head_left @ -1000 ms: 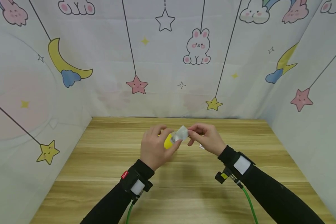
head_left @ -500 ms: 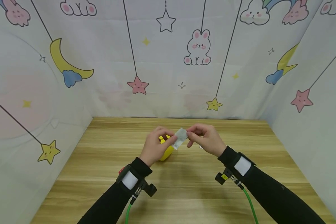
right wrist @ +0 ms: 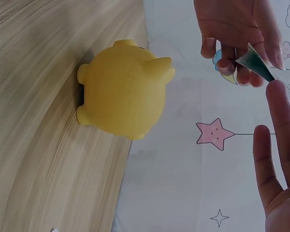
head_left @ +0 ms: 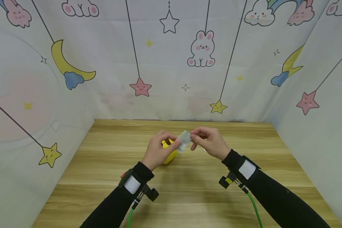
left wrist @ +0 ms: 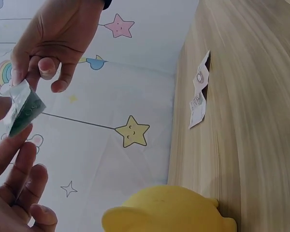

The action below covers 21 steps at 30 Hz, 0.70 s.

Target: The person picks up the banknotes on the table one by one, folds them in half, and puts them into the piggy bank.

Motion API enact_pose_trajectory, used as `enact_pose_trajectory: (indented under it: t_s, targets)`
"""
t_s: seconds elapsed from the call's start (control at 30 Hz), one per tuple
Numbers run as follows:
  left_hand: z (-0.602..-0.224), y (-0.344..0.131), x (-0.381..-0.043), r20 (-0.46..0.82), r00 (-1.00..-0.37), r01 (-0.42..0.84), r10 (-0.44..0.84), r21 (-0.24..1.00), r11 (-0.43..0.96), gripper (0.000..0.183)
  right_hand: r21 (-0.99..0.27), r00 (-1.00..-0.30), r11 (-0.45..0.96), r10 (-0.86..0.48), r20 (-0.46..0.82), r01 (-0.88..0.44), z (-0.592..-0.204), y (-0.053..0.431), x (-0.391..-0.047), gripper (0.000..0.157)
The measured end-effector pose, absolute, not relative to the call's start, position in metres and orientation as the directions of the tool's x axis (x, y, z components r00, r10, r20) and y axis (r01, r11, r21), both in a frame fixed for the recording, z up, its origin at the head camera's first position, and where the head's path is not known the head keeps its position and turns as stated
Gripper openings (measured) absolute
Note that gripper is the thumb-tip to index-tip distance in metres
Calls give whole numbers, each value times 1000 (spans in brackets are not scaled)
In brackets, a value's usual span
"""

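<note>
Both hands hold a small folded greenish banknote (head_left: 184, 141) up over the table. My left hand (head_left: 159, 148) pinches its lower left end between thumb and forefinger. From the other side, my right hand (head_left: 210, 141) pinches the upper right corner with thumb and forefinger, its other fingers loosely bent. In the left wrist view the banknote (left wrist: 26, 113) shows a creased, dark green face. Behind the left hand stands a yellow piggy bank (head_left: 170, 156), partly covered by that hand in the head view. The right wrist view shows the piggy bank (right wrist: 123, 92) whole, with stubby feet and an ear.
Another creased, folded banknote (left wrist: 198, 92) lies on the wooden table (head_left: 193, 196), mostly hidden behind the right hand in the head view. Cloth walls (head_left: 165, 63) printed with stars and a rabbit enclose the table. Green cables (head_left: 255, 207) run from both wrist cameras.
My left hand has turned and closed its thumb and forefinger on the banknote's lower end. The banknote has tilted and looks flatter; more of the piggy bank shows. The right hand has hardly moved.
</note>
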<state>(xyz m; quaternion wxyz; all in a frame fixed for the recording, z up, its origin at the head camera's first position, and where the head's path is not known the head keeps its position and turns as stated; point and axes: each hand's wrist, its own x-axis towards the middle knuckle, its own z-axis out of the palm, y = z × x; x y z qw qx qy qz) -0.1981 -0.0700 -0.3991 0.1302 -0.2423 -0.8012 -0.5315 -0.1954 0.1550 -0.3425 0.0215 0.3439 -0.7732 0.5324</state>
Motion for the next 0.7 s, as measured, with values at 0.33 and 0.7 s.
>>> enact_pose_trajectory:
  t_s: [0.33, 0.7]
  targets:
    - [-404, -72, -197, 503, -826, 563, 255, 767, 308, 10, -812, -765, 195, -507, 397, -550, -341, 156, -196, 12]
    - [-405, -76, -195, 503, -809, 566, 304, 805, 178, 8, -836, -769, 164, -514, 381, -524, -343, 158, -197, 12]
